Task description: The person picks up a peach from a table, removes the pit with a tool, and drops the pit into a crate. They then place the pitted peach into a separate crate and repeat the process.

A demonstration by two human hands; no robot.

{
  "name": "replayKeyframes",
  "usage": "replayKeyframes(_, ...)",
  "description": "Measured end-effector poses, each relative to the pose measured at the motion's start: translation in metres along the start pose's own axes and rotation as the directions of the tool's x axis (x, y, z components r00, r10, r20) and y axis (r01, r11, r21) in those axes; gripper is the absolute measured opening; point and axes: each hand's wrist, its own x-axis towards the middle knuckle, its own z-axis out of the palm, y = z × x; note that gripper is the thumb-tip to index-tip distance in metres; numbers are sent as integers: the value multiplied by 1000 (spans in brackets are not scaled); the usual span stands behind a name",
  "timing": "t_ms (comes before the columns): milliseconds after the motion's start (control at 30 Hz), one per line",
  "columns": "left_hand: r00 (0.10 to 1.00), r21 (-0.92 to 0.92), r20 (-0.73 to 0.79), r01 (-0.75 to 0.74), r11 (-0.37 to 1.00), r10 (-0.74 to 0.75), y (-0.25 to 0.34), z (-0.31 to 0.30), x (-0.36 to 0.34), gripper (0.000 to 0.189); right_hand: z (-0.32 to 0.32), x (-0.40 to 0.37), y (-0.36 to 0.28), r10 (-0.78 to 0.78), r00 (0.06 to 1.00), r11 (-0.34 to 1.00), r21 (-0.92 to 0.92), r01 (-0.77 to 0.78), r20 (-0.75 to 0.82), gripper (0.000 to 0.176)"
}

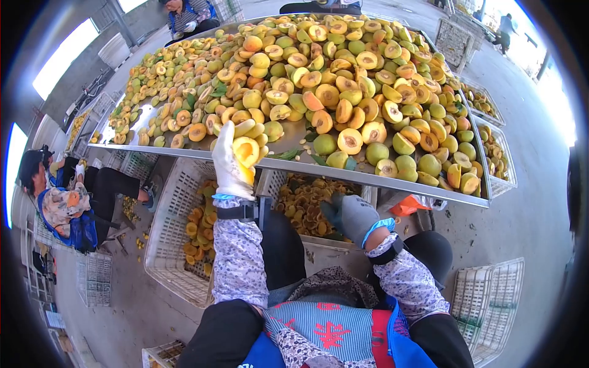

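My left hand, in a white glove, holds a halved yellow fruit at the near edge of the metal table. Its fingers are wrapped round the fruit. My right hand, in a grey glove with dark fingertips, is lower and to the right, over the edge of a crate of fruit pieces. Its fingers are bent, and whether anything is between them is too small to tell. Halved yellow and green fruit is heaped across the table, with a few green leaves among it.
A white crate with fruit halves stands below the table at left. An empty-looking crate is at lower right. More filled crates line the table's right side. People sit at left and beyond the table.
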Motion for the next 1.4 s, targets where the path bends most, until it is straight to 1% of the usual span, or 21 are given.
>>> replayKeyframes(67,998,71,-37,-46,996,48,14,-14,-5,46,-4,4,-8,-1,997,997,75,7,-72,34)
replayKeyframes(133,967,355,-205,-68,932,149,30,-31,-14,42,1,5,-4,-21,994,993,117,34,-110,34)
replayKeyframes(200,933,775,-147,-99,625,329,21,-108,15,37,2,7,-5,-45,989,988,139,65,-141,34)
replayKeyframes(267,874,979,-93,-7,204,477,35,-99,-1,35,0,5,-17,-76,987,987,130,95,-143,34)
replayKeyframes(333,851,957,34,-178,228,525,26,-63,-3,33,-1,6,-25,-79,994,986,141,90,-81,33)
replayKeyframes(367,856,907,167,-328,264,490,15,-41,0,31,-2,6,-27,-83,995,986,143,89,-48,32)
replayKeyframes(400,878,904,254,-365,224,405,7,-10,-3,28,-3,6,-28,-74,997,986,149,77,-23,32)
replayKeyframes(467,853,786,472,-522,332,223,-26,37,7,25,-3,5,-25,-48,999,985,165,44,23,33)
replayKeyframes(500,819,776,565,-569,274,102,-40,55,13,28,-2,5,-20,-54,998,991,125,50,30,33)
replayKeyframes(533,833,827,551,-535,173,-54,-50,74,14,33,1,5,-16,-61,998,990,125,59,14,33)
replayKeyframes(600,716,713,698,-694,-98,1,-90,81,27,37,4,5,-9,-72,997,989,130,73,-14,32)
replayKeyframes(700,738,728,660,-674,-126,-140,-96,85,37,40,-4,0,-10,-83,996,986,141,86,-25,32)
replayKeyframes(800,752,765,613,-641,-53,-242,-77,84,40,41,-10,-1,-10,-99,991,973,201,115,-90,32)
replayKeyframes(867,810,839,543,-527,133,-221,-66,74,45,46,-21,-1,-16,-55,990,973,217,83,-131,30)
replayKeyframes(933,865,820,459,-325,471,-202,-54,63,43,44,-23,0,-16,-46,974,960,259,104,-221,28)
replayKeyframes(967,880,810,439,-301,503,-180,-47,59,40,44,-21,1,-14,-60,957,948,285,144,-285,27)
replayKeyframes(1100,855,417,462,28,909,-238,-26,52,21,41,-28,7,-19,5,910,901,396,175,-414,27)
replayKeyframes(1200,800,151,566,137,979,-199,-27,61,-7,41,-28,17,-22,61,893,816,537,213,-446,29)
replayKeyframes(1333,826,47,564,-16,999,-14,-51,79,-26,41,-20,28,-23,7,872,793,535,293,-489,31)
replayKeyframes(1367,819,68,573,-3,998,-37,-53,81,-32,44,-22,24,-29,-5,874,781,544,307,-486,31)
replayKeyframes(1400,834,139,550,-137,981,39,-59,80,-33,44,-25,22,-32,-21,875,769,552,323,-483,31)
